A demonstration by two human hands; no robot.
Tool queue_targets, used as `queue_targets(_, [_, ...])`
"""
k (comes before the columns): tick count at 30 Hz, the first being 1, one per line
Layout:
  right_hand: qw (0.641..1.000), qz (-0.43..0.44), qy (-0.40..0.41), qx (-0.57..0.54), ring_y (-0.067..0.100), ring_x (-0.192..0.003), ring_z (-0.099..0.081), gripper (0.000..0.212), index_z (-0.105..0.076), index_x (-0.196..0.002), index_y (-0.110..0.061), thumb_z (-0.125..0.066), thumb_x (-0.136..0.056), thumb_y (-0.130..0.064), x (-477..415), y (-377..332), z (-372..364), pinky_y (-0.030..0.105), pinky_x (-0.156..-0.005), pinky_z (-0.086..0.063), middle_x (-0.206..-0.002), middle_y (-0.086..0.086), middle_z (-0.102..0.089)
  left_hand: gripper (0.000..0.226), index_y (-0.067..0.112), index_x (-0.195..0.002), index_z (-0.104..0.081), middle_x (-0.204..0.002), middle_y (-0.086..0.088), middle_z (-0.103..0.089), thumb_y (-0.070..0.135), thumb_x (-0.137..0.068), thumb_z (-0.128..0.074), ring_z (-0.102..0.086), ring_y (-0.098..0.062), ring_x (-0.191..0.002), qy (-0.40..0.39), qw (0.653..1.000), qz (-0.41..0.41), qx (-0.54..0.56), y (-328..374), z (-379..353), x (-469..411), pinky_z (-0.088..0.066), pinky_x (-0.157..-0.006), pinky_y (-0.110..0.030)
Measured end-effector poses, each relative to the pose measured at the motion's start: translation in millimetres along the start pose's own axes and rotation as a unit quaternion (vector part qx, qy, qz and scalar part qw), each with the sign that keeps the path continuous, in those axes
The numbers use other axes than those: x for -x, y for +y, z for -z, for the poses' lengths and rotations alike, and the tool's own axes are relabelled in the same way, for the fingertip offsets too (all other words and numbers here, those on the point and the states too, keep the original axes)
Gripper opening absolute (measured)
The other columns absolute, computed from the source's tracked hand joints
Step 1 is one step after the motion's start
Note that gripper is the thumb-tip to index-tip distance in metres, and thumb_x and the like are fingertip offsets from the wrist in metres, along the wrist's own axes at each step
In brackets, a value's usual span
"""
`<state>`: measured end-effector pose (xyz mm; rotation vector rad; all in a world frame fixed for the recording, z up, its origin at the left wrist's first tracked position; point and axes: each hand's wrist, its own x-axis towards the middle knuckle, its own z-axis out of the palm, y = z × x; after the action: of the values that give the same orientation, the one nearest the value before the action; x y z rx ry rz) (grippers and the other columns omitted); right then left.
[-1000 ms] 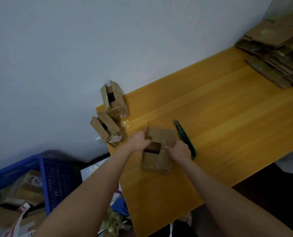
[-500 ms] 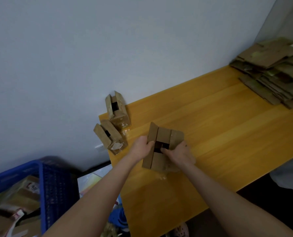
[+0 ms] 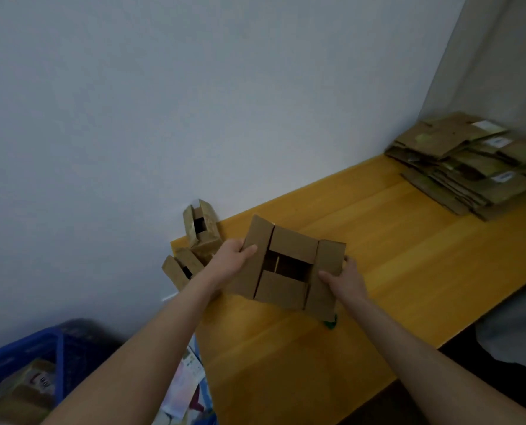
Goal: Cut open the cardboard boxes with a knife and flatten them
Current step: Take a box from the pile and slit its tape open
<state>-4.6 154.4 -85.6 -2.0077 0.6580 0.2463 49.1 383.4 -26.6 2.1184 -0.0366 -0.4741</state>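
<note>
The table [image 3: 393,271] lies bare across its middle, from the open box [image 3: 289,250] gripped by the left hand [image 3: 231,260] and right hand [image 3: 346,280] near its left end to the pile of flattened cardboard [image 3: 467,167] on the far right corner. Two small boxes [image 3: 202,230] crowd the far left corner against the wall, just beside the left hand. A knife [image 3: 329,323] tip pokes out beneath the open box. A blue crate [image 3: 57,348] stands off the left edge.

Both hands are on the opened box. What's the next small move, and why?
Probably squash the box flat: its flaps are splayed open but the middle is hollow, and the left hand and right hand grip opposite edges.
</note>
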Motion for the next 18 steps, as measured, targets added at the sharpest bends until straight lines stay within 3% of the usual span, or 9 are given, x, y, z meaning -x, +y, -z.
queue_targets(3, [0.950,0.104,0.070,0.284,0.029,-0.148,-0.012,0.100,0.007,-0.154,-0.009,-0.064,-0.090,-0.039,3.6,-22.9,7.4,0.040,-0.118,-0.022,-0.161,0.010,-0.006,0.036,0.016,-0.070,-0.050,-0.069,0.000,-0.056,0.028,-0.103,-0.045,-0.055,-0.014,-0.065,0.018,0.993,-0.046,-0.107,18.5,-6.8,-3.9,-0.044,-0.061,-0.025])
queue_targets(5, [0.899,0.161,0.090,0.398,0.032,-0.149,0.004,0.107,0.011,-0.153,-0.010,-0.064,-0.087,-0.047,6.9,-36.3,9.8,0.046,-0.120,-0.007,-0.162,0.010,0.006,0.040,0.017,-0.064,-0.043,-0.063,0.002,-0.047,0.028,-0.103,-0.043,-0.047,-0.014,-0.060,0.017,0.980,-0.084,-0.178,30.9,-11.1,-6.3,-0.036,-0.057,-0.025])
queue_targets(7, [0.864,0.194,0.086,0.457,0.037,-0.147,0.010,0.109,0.009,-0.153,-0.011,-0.062,-0.084,-0.057,9.5,-45.0,9.2,0.052,-0.118,-0.001,-0.161,0.011,0.009,0.040,0.017,-0.065,-0.042,-0.063,0.002,-0.046,0.029,-0.103,-0.042,-0.046,-0.016,-0.062,0.003,0.965,-0.111,-0.238,40.8,-15.0,-7.8,-0.036,-0.060,-0.030])
queue_targets(10, [0.857,0.193,0.080,0.472,0.036,-0.148,0.004,0.104,-0.001,-0.154,-0.009,-0.051,-0.085,-0.067,11.9,-52.5,9.7,0.054,-0.117,0.000,-0.161,0.010,-0.008,0.039,0.015,-0.067,-0.042,-0.064,0.002,-0.045,0.029,-0.103,-0.042,-0.044,-0.016,-0.063,-0.010,0.948,-0.143,-0.283,57.6,-15.6,-4.9,-0.035,-0.063,-0.033])
queue_targets(14, [0.846,0.226,0.095,0.474,0.031,-0.146,-0.018,0.078,-0.009,-0.153,-0.006,-0.037,-0.098,-0.054,15.7,-59.2,18.3,0.051,-0.119,-0.009,-0.154,0.012,-0.031,0.037,0.012,-0.070,-0.043,-0.069,-0.002,-0.048,0.029,-0.103,-0.042,-0.046,-0.020,-0.069,-0.018,0.941,-0.164,-0.297,70.8,-3.9,-4.1,-0.036,-0.066,-0.035])
queue_targets(16, [0.849,0.239,0.065,0.466,0.031,-0.138,-0.033,0.072,-0.011,-0.153,-0.006,-0.032,-0.100,-0.050,17.0,-61.4,21.9,0.046,-0.117,-0.019,-0.148,0.012,-0.040,0.035,0.005,-0.079,-0.051,-0.076,-0.007,-0.053,0.029,-0.103,-0.042,-0.050,-0.022,-0.073,-0.013,0.943,-0.168,-0.288,71.0,1.5,-5.1,-0.039,-0.068,-0.035])
queue_targets(18, [0.860,0.245,0.028,0.446,0.030,-0.122,-0.047,0.065,-0.016,-0.152,-0.007,-0.029,-0.102,-0.046,17.7,-62.3,23.8,0.042,-0.103,-0.036,-0.138,0.010,-0.050,0.034,0.004,-0.083,-0.053,-0.076,-0.005,-0.053,0.029,-0.103,-0.041,-0.051,-0.023,-0.075,-0.014,0.938,-0.173,-0.299,70.3,3.8,-6.3,-0.038,-0.068,-0.035])
